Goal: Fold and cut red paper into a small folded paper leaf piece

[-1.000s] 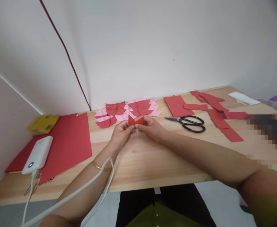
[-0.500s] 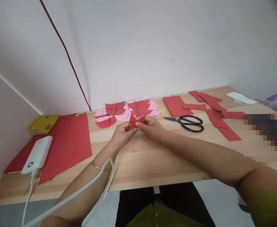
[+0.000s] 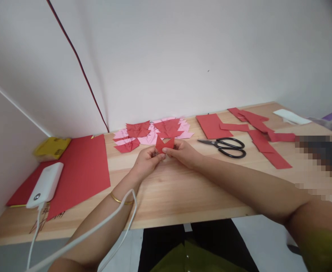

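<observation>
A small folded piece of red paper (image 3: 164, 145) with two pointed tips is pinched between both my hands above the wooden table. My left hand (image 3: 148, 160) grips its left lower edge, and my right hand (image 3: 183, 153) has its thumb pressed on the front near the bottom. Fingers behind the paper are partly hidden. Just beyond my hands, folded red paper pieces (image 3: 138, 129) lie over and beside folded pink ones (image 3: 148, 139). Black-handled scissors (image 3: 229, 147) rest to the right of my right hand, their blades pointing left.
Left on the table (image 3: 180, 196) are large red paper sheets (image 3: 83, 170), a white power bank (image 3: 45, 185) with a white cable (image 3: 89, 230) crossing my left forearm, and a yellow packet (image 3: 53, 148). A red rectangle (image 3: 213, 126) and red strips (image 3: 273, 153) lie right.
Both hands keep their grip on the folded red paper, almost unmoved. The paper's front looks turned slightly more toward me. The view has shifted a little.
</observation>
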A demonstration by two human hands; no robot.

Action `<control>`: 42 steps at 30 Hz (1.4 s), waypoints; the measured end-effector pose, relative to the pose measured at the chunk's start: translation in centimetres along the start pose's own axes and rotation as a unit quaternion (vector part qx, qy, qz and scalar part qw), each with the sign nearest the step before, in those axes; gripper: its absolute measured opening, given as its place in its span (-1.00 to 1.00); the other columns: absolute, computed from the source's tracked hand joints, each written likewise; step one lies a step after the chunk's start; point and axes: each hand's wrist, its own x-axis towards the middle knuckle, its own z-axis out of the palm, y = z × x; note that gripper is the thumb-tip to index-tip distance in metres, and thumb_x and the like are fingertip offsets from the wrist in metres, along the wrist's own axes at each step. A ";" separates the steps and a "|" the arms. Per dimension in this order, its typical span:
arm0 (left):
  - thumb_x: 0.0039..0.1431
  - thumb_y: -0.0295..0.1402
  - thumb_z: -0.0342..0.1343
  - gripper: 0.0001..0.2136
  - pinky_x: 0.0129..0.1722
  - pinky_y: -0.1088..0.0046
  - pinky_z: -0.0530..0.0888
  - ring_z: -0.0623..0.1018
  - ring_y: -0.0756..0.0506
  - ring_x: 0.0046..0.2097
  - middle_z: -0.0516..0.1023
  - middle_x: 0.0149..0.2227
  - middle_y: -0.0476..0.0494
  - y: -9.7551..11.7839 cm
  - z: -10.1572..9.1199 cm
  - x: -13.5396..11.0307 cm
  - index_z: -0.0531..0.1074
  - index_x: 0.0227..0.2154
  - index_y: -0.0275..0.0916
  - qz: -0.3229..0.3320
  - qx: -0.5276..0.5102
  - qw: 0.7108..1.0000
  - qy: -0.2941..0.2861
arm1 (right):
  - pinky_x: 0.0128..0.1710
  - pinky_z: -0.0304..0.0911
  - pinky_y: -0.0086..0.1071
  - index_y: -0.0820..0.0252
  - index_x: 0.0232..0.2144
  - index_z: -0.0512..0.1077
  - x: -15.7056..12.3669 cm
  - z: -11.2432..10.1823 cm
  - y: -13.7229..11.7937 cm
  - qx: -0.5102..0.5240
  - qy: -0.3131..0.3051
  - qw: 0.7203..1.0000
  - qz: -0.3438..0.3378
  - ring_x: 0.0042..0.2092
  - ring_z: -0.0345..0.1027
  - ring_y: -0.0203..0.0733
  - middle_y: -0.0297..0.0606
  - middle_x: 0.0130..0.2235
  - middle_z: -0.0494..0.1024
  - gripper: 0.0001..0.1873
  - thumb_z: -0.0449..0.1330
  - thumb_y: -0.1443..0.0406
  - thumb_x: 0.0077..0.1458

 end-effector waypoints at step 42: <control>-0.03 -0.33 0.26 -0.82 -0.31 0.45 0.41 0.47 0.00 -0.40 0.52 -0.44 -0.07 -0.8 0.4 0.5 0.51 -0.35 -0.29 0.015 -0.111 0.990 0.088 | -0.26 0.24 -0.35 0.19 -0.40 0.39 0.1 -0.4 -0.2 -0.051 0.008 0.998 -0.042 -0.32 0.33 -0.26 -0.32 -0.38 0.47 -0.75 0.23 0.12 0.03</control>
